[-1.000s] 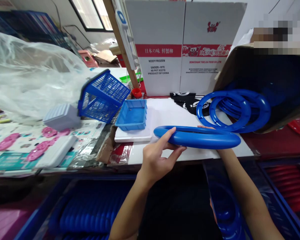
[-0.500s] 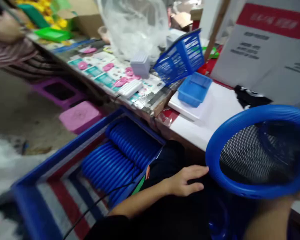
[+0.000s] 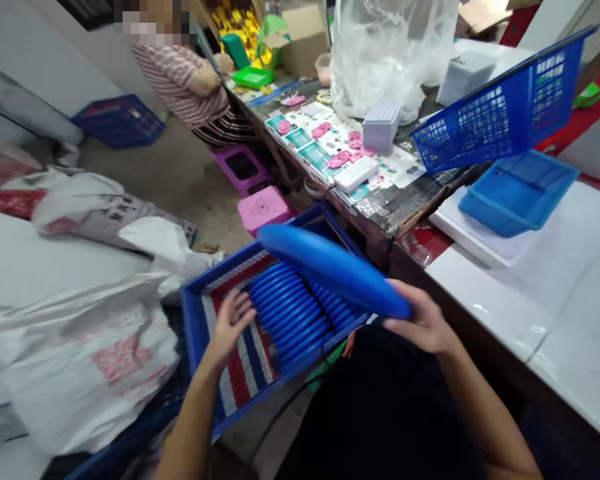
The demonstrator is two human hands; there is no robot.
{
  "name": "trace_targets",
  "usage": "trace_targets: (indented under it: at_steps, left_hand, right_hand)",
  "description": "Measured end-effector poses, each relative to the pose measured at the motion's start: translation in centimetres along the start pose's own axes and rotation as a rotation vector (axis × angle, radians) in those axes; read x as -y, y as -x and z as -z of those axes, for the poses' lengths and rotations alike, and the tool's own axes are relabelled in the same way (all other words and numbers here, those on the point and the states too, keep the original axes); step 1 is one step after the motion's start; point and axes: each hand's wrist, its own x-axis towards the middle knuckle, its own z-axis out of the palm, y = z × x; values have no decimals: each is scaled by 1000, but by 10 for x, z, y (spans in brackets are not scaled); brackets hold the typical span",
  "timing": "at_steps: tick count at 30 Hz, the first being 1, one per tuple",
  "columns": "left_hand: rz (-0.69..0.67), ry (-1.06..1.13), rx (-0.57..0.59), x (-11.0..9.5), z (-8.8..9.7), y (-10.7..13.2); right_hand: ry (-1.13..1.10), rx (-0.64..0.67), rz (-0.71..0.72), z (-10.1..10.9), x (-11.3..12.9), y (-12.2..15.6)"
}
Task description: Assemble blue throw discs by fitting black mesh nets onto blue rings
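My right hand (image 3: pixel 423 317) grips the near edge of a round blue ring (image 3: pixel 330 263), held tilted nearly edge-on above a blue crate (image 3: pixel 193 340). Inside the crate, two rows of similar blue rings (image 3: pixel 287 310) stand packed on edge, over a red, white and blue striped liner (image 3: pixel 235 367). The held ring hides part of the rear row. My left hand (image 3: pixel 235 310) is over the crate's left part, fingers apart and holding nothing, close to the front row.
A table on the right holds a blue tray (image 3: pixel 520 193) and a blue perforated basket (image 3: pixel 505 107). Pink pieces (image 3: pixel 340 160) lie on printed sheets. White sacks (image 3: pixel 90 360) are at left, a pink stool (image 3: pixel 265 208) behind the crate. A co-worker (image 3: pixel 180 80) stands farther back.
The blue ring, earlier at the right with dark mesh showing in its middle, is now over the crate. My left hand has left its edge and moved over the crate. The view has turned left.
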Motion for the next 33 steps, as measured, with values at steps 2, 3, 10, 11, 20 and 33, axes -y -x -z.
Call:
trace_targets:
  at_steps: [2,3,10,11,20,33]
  left_hand:
    - [-191,26,-333,-15,23,-14]
    - [-265,-15,-404,-23,31,-19]
    - [-383,-429,-352,-23,78,-46]
    - [-339,-481,-428,-17,83,-54]
    - [150,-689,-577,22,75,-175]
    - [146,-889,-111,90,-12,-239]
  right_hand:
    - [-105,237,158,-50,-9,-41]
    - [-152,323,238,-76,-15,-56]
    - [12,206,176,-179,-79,-56]
    - [37,72,108,-178,-87,-49]
    - [49,-563,-499,-132,-129,-20]
    - [-60,-349,-681,-144,-132,-12]
